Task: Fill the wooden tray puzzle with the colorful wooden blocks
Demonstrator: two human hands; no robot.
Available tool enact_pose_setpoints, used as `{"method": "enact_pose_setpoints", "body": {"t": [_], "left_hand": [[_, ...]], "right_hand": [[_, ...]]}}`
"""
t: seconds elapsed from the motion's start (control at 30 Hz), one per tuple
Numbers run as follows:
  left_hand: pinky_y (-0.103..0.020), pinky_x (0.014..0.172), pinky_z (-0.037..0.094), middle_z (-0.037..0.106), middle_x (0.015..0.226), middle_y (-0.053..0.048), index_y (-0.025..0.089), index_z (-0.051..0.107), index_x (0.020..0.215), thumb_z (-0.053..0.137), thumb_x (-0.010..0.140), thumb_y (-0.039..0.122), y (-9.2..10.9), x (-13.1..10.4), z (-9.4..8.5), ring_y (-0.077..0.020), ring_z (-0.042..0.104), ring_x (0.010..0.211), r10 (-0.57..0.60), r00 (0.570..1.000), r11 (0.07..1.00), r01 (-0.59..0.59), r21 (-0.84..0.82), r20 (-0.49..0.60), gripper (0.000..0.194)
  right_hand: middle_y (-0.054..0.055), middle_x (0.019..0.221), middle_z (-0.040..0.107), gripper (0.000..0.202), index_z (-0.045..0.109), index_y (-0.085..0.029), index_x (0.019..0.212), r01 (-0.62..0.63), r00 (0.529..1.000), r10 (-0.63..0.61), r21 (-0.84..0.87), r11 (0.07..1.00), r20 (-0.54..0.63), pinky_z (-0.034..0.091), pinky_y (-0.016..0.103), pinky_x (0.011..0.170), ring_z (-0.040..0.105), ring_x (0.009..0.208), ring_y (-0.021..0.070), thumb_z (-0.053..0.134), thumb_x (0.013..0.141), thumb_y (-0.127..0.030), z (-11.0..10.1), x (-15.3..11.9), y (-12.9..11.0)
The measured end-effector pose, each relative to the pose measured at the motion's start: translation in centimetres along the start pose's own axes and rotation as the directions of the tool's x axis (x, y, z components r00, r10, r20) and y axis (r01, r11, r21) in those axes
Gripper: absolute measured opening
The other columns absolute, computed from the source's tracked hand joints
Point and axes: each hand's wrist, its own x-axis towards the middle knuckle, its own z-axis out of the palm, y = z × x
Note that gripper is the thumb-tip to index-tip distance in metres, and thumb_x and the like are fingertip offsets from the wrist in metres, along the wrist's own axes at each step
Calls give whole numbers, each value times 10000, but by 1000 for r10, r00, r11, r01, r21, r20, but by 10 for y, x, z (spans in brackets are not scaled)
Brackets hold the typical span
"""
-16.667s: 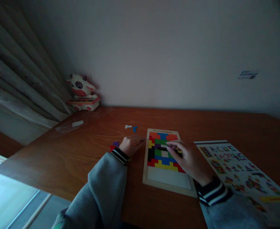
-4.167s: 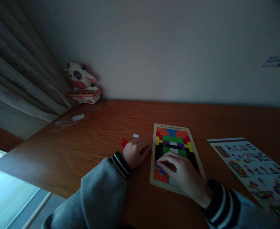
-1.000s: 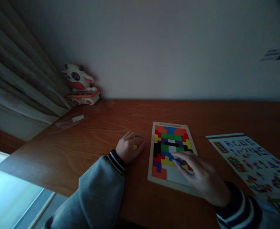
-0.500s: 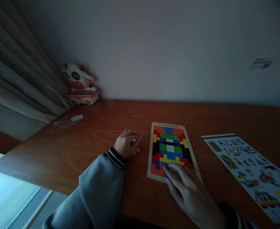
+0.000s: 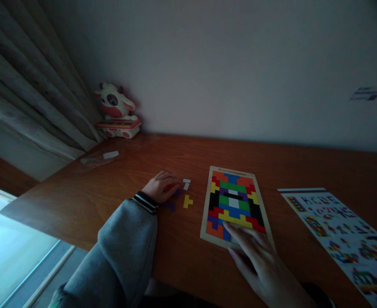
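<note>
My left hand [image 5: 162, 187] is low over the table with its fingers curled. Red from a puzzle piece [image 5: 168, 187] shows between thumb and fingers; most of it is hidden. Purple pieces [image 5: 170, 206] lie beside and partly under this hand. Just right of it are a yellow T-shaped piece [image 5: 187, 201] and small white pieces [image 5: 186, 184]. My right hand [image 5: 259, 252] has its fingers extended over the lower right of a wooden puzzle board [image 5: 205, 233]. Its index fingertip reaches a blue piece [image 5: 227, 234] near the bottom edge. Colourful block pieces fill most of the board's frame.
A printed pattern sheet [image 5: 332, 231] lies right of the board. At the back left stands a cow-shaped toy [image 5: 116, 111], with a clear plastic bag [image 5: 93, 161] in front of it. A curtain [image 5: 40, 85] hangs at the left, and a wall rises behind the table.
My left hand has moved left, uncovering the yellow and white pieces. My right hand stays at the board's lower part, its fingers shifted slightly. The whole view has shifted a little.
</note>
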Motion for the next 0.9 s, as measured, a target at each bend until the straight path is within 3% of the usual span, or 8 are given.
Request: {"method": "enact_pose_setpoints", "body": {"t": [0.13, 0.27, 0.47, 0.63, 0.77, 0.9], "left_hand": [[-400, 905, 512, 716, 1090, -77, 214, 682, 1082, 699, 820, 471, -5, -13, -15, -228, 665, 991, 16, 997, 999, -13, -45, 78, 368], [-394, 895, 521, 729, 1080, -77, 214, 673, 1136, 775, 704, 566, 8, -17, -11, -234, 665, 990, 87, 993, 992, -79, -96, 83, 566], [-398, 894, 510, 735, 1097, -66, 239, 673, 1158, 672, 863, 449, 27, -9, 13, -232, 663, 1043, 136, 983, 989, -127, -77, 122, 363], [-358, 910, 535, 726, 1111, -79, 207, 652, 1155, 697, 855, 407, 33, -4, 17, -204, 684, 1019, 184, 981, 969, -171, -181, 58, 363], [-327, 884, 570, 700, 1141, -94, 201, 622, 1178, 700, 859, 355, 64, 7, 22, -189, 685, 1016, 188, 978, 942, -206, -265, -90, 363], [-305, 831, 597, 698, 1094, -91, 209, 605, 1170, 731, 831, 375, 116, 23, 40, -191, 688, 975, 168, 955, 910, -245, -333, -243, 398]], "right_hand": [[69, 1317, 618, 565, 350, -251, 1480, 7, 1000, -7, 13, 1000, -4, 583, 410, 934, 601, 1184, 234, 521, 941, -270, 3, -2, 5], [68, 1351, 593, 557, 369, -256, 1459, -20, 999, 21, 45, 999, -25, 571, 412, 959, 581, 1221, 241, 539, 930, -285, 2, -1, 4], [78, 1296, 615, 491, 420, -244, 1406, -43, 994, 52, 99, 994, -95, 570, 381, 957, 601, 1190, 222, 536, 930, -282, -3, -1, 2], [90, 1211, 652, 384, 513, -228, 1309, -102, 964, 129, 123, 987, -234, 583, 382, 919, 641, 1119, 230, 532, 930, -290, -10, 2, 1], [72, 1085, 704, 289, 585, -240, 1205, -181, 929, 235, 204, 962, -285, 615, 340, 829, 705, 962, 207, 535, 933, -322, -12, 6, -4], [55, 1041, 743, 265, 597, -254, 1170, -267, 913, 363, 400, 876, -185, 628, 282, 767, 738, 883, 190, 560, 927, -352, -8, 3, -8]]}}
